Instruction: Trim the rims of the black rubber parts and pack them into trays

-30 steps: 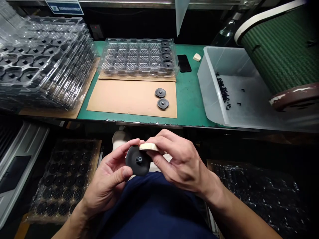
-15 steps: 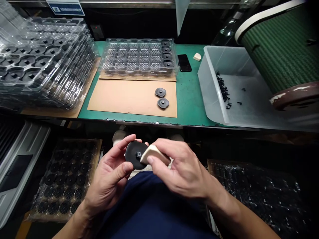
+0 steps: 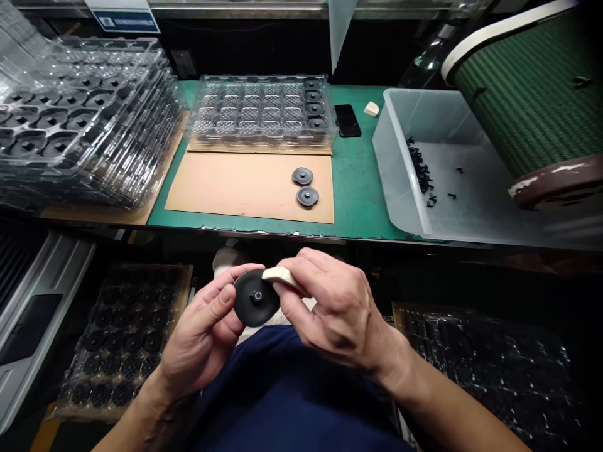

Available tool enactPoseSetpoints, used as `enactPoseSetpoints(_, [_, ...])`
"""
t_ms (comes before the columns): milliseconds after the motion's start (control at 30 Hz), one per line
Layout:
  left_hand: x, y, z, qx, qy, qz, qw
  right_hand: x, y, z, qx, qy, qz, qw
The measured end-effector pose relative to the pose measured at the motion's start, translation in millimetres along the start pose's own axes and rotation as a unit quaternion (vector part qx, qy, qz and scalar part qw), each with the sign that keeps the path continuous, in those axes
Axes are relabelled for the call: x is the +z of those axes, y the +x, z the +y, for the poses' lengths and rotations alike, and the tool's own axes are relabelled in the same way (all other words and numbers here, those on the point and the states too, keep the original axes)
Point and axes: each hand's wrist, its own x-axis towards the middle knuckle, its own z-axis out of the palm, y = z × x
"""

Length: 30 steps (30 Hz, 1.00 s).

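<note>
Above my lap, my left hand (image 3: pixel 202 333) grips a black disc-shaped part (image 3: pixel 254 311) by its left edge, thumb on the face. A short hollow post stands in the middle of the disc. My right hand (image 3: pixel 334 307) pinches a cream-coloured block (image 3: pixel 282 276), perhaps a sponge or eraser, with its tip against the disc's upper right rim. Two similar dark discs, an upper disc (image 3: pixel 302 176) and a lower disc (image 3: pixel 308 197), lie on the cardboard sheet (image 3: pixel 226 185) on the bench.
A clear tray (image 3: pixel 259 113) with discs in its right column stands behind the cardboard. Stacked trays (image 3: pixel 94 125) rise at left. A phone (image 3: pixel 347 120), a second cream block (image 3: pixel 372 109) and a plastic bin (image 3: pixel 405 169) with small black pieces are at right.
The cream block has moved from the disc's lower right face up to its upper right rim. The disc has turned and shifted slightly left and down in my left hand.
</note>
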Motion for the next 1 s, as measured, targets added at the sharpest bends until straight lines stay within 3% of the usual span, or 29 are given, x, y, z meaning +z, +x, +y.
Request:
enactPoseSetpoints(100, [0.0, 4, 0, -0.013, -0.011, 0.028, 0.999, 2, -3, -1, 0.041, 0.015, -0.03, 0.999])
enactPoseSetpoints(267, [-3.0, 8, -1, -0.037, -0.018, 0.036, 0.999, 5, -2, -3, 0.019, -0.026, 0.011, 0.999])
enactPoseSetpoints(367, [-3.9, 9, -2, -0.033, -0.02, 0.059, 0.998, 5, -3, -5, 0.046, -0.002, -0.015, 0.999])
enactPoseSetpoints(433, [-5.2, 10, -3, -0.048, -0.018, 0.042, 0.998, 4, -3, -5, 0.055, -0.002, -0.031, 0.998])
enactPoseSetpoints(533, [-8.0, 11, -7, -0.075, -0.023, -0.018, 0.997, 3, -2, -4, 0.002, -0.037, -0.027, 0.999])
enactPoseSetpoints(633, [-7.4, 11, -8, -0.06, -0.035, -0.02, 0.997, 4, -1, -4, -0.014, -0.048, -0.013, 0.999])
enactPoseSetpoints(800, [-1.3, 12, -1, 0.001, -0.03, 0.044, 0.999, 9, -7, -4, 0.086, -0.002, -0.048, 0.995])
enactPoseSetpoints(1000, [-1.7, 11, 4, -0.011, 0.004, 0.014, 1.0, 12, -6, 3, 0.037, -0.056, -0.019, 0.998])
